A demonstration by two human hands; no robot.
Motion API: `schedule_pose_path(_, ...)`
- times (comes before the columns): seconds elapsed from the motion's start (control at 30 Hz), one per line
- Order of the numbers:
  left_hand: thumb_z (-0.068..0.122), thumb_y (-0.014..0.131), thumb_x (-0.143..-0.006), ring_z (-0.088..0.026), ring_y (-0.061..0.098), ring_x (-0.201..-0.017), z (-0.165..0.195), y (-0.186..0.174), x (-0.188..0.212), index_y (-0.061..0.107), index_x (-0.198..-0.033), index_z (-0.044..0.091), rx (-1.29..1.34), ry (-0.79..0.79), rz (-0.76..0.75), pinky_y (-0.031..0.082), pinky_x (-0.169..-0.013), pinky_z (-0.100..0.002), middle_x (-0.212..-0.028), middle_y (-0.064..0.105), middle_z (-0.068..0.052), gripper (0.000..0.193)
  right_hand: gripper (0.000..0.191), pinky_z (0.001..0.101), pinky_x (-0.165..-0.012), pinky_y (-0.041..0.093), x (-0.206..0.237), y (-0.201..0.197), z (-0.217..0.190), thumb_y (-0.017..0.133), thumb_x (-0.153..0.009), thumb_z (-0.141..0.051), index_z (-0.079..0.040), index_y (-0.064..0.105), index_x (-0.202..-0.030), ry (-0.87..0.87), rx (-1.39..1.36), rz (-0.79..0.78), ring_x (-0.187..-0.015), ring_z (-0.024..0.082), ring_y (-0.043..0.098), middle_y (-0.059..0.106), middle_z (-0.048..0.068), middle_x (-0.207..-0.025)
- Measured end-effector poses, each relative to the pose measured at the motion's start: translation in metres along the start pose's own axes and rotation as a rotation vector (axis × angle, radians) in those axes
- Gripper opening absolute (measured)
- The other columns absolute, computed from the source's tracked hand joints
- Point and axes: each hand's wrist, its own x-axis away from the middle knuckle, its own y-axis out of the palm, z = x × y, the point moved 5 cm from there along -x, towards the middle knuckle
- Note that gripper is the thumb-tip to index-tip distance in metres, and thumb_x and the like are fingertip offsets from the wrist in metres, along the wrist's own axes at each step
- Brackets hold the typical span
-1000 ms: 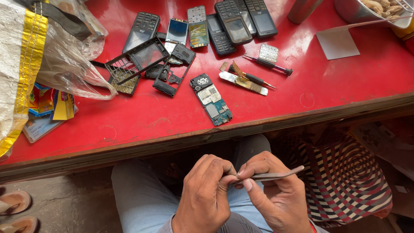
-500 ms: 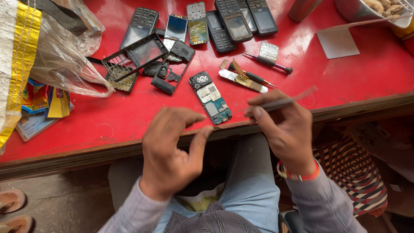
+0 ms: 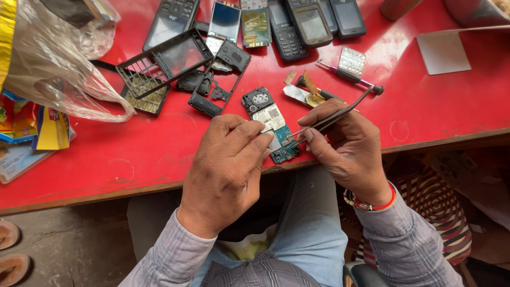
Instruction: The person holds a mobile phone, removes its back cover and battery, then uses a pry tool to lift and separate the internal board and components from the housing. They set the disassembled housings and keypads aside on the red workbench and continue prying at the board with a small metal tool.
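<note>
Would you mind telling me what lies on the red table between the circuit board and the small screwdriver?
In the head view, a metal strip with a gold-coloured piece lies between the circuit board and the small screwdriver, on the red table.

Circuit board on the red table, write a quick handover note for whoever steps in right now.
Left hand: fingertips pressing the circuit board flat near the red table front edge.
Right hand: pinching tweezers, tips at the board's lower part.
Done: phone opened; black frame and housing lie behind, screwdriver to the right.
Left: board work in progress; nothing reassembled.
</note>
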Motion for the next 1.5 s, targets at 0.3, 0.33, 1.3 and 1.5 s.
schedule_pose_path(0.3,-0.002,0.076,-0.080,-0.032,0.061,-0.108,-0.0043,0.0018,0.0000,0.072,-0.110,-0.005,0.038,0.000,-0.036,0.053,-0.094,-0.041,-0.117,0.070,-0.014,0.030,0.012,0.0235,-0.078,0.057,-0.0029,0.0039,0.0001,0.064,-0.102,0.006,0.005,0.064,-0.114,0.036,-0.068,-0.004,-0.091,0.010,0.066,0.063,0.008,-0.110)
schedule_pose_path(0.33,-0.002,0.076,-0.080,-0.032,0.061,-0.108,-0.0044,0.0021,-0.0003,0.072,-0.110,-0.005,0.041,-0.001,-0.036,0.053,-0.094,-0.041,-0.116,0.070,-0.014,0.030,0.012,0.0237,-0.078,0.057,-0.0030,0.0039,0.0001,0.064,-0.102,0.006,0.005,0.064,-0.114,0.028,-0.067,-0.005,-0.091,0.010,0.066,0.063,0.008,-0.110)
schedule_pose_path(1.3,-0.004,0.075,-0.080,-0.031,0.063,-0.110,-0.0061,0.0037,-0.0002,0.073,-0.108,-0.004,0.048,-0.021,-0.041,0.054,-0.096,-0.041,-0.114,0.072,-0.013,0.028,0.012,0.0267,-0.085,0.060,-0.0018,0.0024,0.0010,0.064,-0.103,0.006,0.003,0.064,-0.115,-0.024,-0.072,-0.020,-0.093,0.012,0.066,0.063,0.009,-0.113)
schedule_pose_path(1.5,-0.004,0.075,-0.080,-0.031,0.064,-0.111,-0.0065,0.0027,0.0004,0.073,-0.109,-0.004,0.058,-0.025,-0.029,0.054,-0.097,-0.041,-0.114,0.073,-0.013,0.029,0.010,0.0244,-0.083,0.059,-0.0016,0.0026,-0.0003,0.065,-0.105,0.006,0.003,0.064,-0.115,-0.056,-0.057,-0.015,-0.096,0.012,0.065,0.063,0.009,-0.108)
